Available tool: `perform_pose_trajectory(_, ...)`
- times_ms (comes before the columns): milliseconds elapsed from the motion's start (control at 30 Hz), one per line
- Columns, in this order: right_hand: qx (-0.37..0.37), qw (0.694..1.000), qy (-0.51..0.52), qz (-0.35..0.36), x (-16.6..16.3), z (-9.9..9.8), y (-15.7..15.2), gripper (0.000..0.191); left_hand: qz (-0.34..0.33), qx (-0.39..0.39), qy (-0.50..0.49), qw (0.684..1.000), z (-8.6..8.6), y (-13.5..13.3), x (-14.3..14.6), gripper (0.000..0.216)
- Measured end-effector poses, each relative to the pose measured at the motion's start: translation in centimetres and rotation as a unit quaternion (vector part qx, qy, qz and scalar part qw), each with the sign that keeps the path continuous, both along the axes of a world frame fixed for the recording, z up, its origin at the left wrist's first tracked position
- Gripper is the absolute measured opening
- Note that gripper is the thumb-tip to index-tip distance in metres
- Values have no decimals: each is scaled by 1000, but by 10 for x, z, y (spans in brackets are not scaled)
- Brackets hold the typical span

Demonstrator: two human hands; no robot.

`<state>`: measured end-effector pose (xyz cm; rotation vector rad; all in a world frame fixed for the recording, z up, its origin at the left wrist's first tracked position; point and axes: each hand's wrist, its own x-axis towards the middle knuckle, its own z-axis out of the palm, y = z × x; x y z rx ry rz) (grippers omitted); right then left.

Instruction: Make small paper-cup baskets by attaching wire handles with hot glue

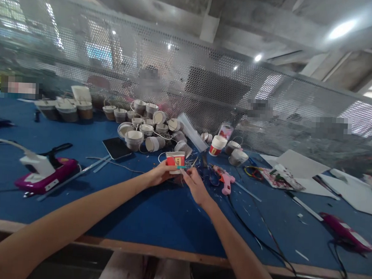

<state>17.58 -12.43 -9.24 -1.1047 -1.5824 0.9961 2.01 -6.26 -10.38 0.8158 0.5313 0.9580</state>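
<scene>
My left hand (161, 173) is closed around a red and white paper cup (175, 158) with a small yellow patch, held tilted just above the blue table. Close against it, my right hand (195, 182) has its fingers pinched at the cup's lower right side. A small teal bit (181, 167) shows between the two hands; what the right fingers grip is too small to make out. To the right of that hand lies a pink glue gun (226, 178) with a black cord. Behind the cup sits a pile of grey and white paper cups (155, 144) with string handles.
A black phone (117, 148) and a purple power strip (47, 176) with a white plug lie left. Another red and white cup (217, 146) stands behind the glue gun. White sheets (353, 190) and a second purple strip (346, 232) are right. A perforated metal screen (177, 65) rises behind.
</scene>
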Motion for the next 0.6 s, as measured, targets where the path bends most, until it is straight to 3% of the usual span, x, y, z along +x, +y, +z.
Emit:
perform_pose_trajectory(100, -108, 970, 190, 107, -9, 3, -4, 33, 0, 9, 6, 1000, -2, 1, 0, 33)
perform_pose_trajectory(200, -117, 940, 280, 158, -3, 15, -6, 30, -6, 6, 9, 1000, -3, 0, 1, 41)
perform_pose_trajectory(367, -65, 921, 378, 65, 12, 26, -2, 36, -48, 38, -3, 998, -4, -1, 4, 60)
perform_pose_trajectory(600, -76, 919, 386, 5, 21, 23, 6, 43, -49, 34, 4, 998, -4, -3, 4, 64)
